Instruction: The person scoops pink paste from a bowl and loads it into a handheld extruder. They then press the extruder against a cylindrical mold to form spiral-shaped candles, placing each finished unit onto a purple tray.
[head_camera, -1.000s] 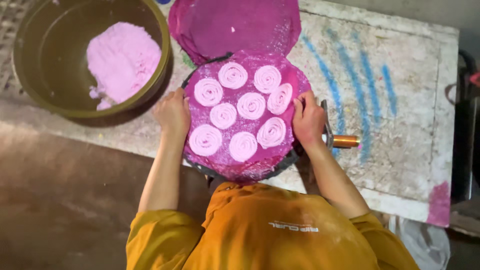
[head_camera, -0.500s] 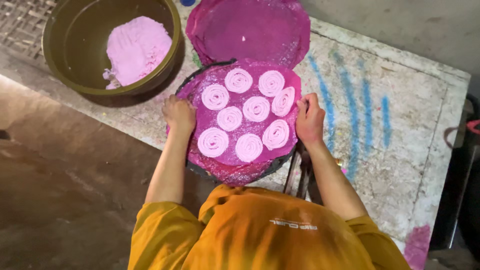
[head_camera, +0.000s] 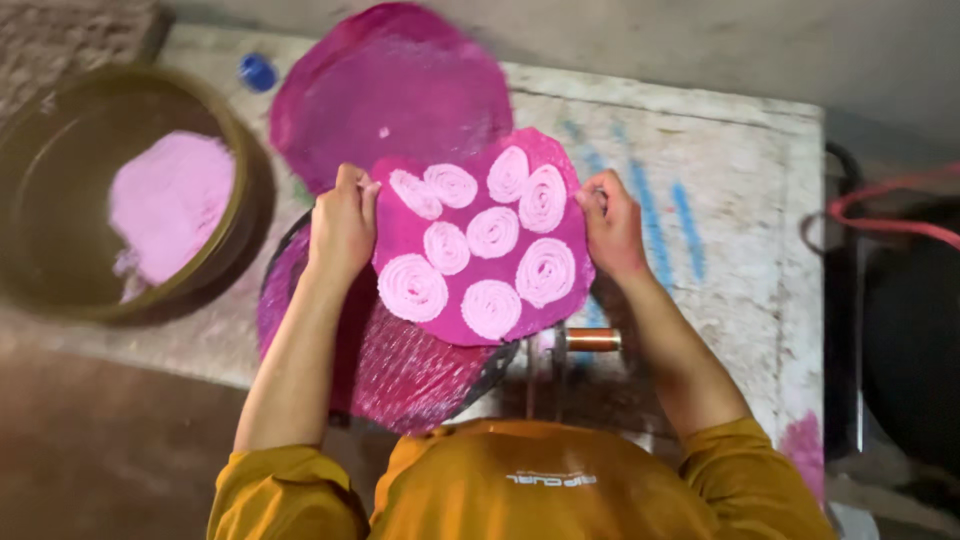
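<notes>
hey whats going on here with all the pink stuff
A person in a yellow top grips a pink sheet at both edges, left hand and right hand, holding it above a round tray on the worn table. Seven pale pink spirals sit on the sheet. Another pink sheet lies behind it, and a bowl of pink dough stands on the person's left.

Dim, soft light falls from about twelve o'clock; my arms cast faint shadows toward six. Edges darken at three and nine, slightly blurred; no glare.
</notes>
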